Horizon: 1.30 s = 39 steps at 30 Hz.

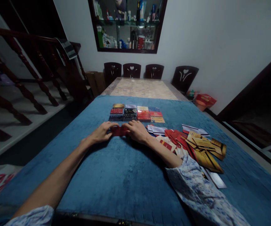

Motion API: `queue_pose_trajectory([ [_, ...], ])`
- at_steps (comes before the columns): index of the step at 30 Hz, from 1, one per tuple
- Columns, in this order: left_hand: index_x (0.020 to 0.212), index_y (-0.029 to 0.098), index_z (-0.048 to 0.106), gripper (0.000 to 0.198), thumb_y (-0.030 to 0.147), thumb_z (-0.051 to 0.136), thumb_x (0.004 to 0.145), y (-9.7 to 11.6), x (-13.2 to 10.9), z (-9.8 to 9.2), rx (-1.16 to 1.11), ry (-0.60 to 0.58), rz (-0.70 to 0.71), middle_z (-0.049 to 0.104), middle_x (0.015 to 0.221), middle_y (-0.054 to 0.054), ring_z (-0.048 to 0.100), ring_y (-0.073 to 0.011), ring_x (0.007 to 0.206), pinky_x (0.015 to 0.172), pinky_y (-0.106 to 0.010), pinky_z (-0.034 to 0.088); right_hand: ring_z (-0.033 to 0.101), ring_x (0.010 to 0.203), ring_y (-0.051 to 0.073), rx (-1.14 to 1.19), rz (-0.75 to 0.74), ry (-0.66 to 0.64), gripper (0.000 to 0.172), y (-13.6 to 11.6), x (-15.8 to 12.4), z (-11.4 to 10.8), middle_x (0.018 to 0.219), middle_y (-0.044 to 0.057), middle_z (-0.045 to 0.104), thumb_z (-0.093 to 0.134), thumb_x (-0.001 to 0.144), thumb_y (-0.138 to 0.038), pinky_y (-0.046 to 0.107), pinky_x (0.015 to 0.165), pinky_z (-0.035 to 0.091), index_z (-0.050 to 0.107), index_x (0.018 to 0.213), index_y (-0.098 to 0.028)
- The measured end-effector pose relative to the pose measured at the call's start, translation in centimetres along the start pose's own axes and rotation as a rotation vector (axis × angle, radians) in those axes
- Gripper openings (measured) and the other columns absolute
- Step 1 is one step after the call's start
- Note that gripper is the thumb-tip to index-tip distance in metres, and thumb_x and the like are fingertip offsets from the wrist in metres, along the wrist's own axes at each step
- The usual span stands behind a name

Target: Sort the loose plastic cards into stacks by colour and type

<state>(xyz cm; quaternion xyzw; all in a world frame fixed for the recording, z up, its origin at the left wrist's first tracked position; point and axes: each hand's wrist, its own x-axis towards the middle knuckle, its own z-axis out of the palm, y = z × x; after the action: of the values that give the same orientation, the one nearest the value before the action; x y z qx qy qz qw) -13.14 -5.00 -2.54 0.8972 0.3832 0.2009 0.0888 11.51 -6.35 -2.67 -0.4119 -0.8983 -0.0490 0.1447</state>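
Between my hands is a dark red card (119, 131), low over the blue cloth; whether it is one card or a small stack I cannot tell. My left hand (103, 131) pinches its left end with thumb and fingers. At the right end, my right hand (136, 130) has its fingers curled over the card. Just beyond them, rows of cards in neat piles (143, 115) lie side by side, in black, red, gold and blue. To the right of my right forearm spreads a loose heap of red cards (176, 138) and gold cards (203, 144), overlapping at many angles.
The blue cloth (116, 175) covers the near part of a long table, with its marbled top (144, 86) bare at the far end. Several dark chairs (132, 70) stand beyond. A wooden railing (29, 69) runs along the left, and a red bag (206, 99) sits at the right.
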Motion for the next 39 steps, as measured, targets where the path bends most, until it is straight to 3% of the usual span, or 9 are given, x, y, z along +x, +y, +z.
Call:
queue_pose_trajectory([
  [7, 0.131, 0.022, 0.058, 0.047, 0.016, 0.057, 0.085, -0.14, 0.01, 0.10, 0.073, -0.043, 0.000, 0.068, 0.117, -0.008, 0.061, -0.0246, 0.107, 0.099, -0.044, 0.047, 0.051, 0.107, 0.025, -0.003, 0.039, -0.083, 0.053, -0.60, -0.39, -0.60, 0.117, 0.012, 0.062, 0.059, 0.096, -0.029, 0.034, 0.084, 0.037, 0.051, 0.148, -0.029],
  [13, 0.137, 0.023, 0.056, 0.051, 0.020, 0.060, 0.086, 0.14, -0.03, 0.07, 0.133, -0.082, -0.036, 0.062, 0.118, -0.010, 0.057, -0.0275, 0.112, 0.100, -0.049, 0.044, 0.047, 0.110, 0.027, -0.011, 0.074, -0.116, 0.052, -0.97, -0.51, -0.94, 0.123, 0.015, 0.057, 0.051, 0.100, -0.036, 0.036, 0.082, 0.037, 0.048, 0.151, -0.030],
  [27, 0.136, 0.021, 0.059, 0.052, 0.033, 0.063, 0.085, 0.29, -0.12, -0.02, 0.104, -0.122, -0.073, 0.060, 0.121, -0.012, 0.055, -0.0302, 0.114, 0.101, -0.051, 0.041, 0.047, 0.114, 0.031, -0.067, 0.046, -0.119, 0.038, -0.52, -0.35, -0.29, 0.123, 0.017, 0.062, 0.051, 0.099, -0.037, 0.041, 0.089, 0.038, 0.060, 0.128, -0.016],
  [39, 0.135, 0.020, 0.059, 0.051, 0.035, 0.059, 0.086, 0.23, -0.14, 0.03, 0.115, -0.140, -0.088, 0.060, 0.117, -0.012, 0.055, -0.0287, 0.110, 0.100, -0.049, 0.043, 0.043, 0.116, 0.031, -0.014, 0.001, -0.125, 0.047, 0.00, -0.39, -0.12, 0.129, 0.017, 0.058, 0.058, 0.095, -0.047, 0.041, 0.088, 0.039, 0.059, 0.130, -0.016],
])
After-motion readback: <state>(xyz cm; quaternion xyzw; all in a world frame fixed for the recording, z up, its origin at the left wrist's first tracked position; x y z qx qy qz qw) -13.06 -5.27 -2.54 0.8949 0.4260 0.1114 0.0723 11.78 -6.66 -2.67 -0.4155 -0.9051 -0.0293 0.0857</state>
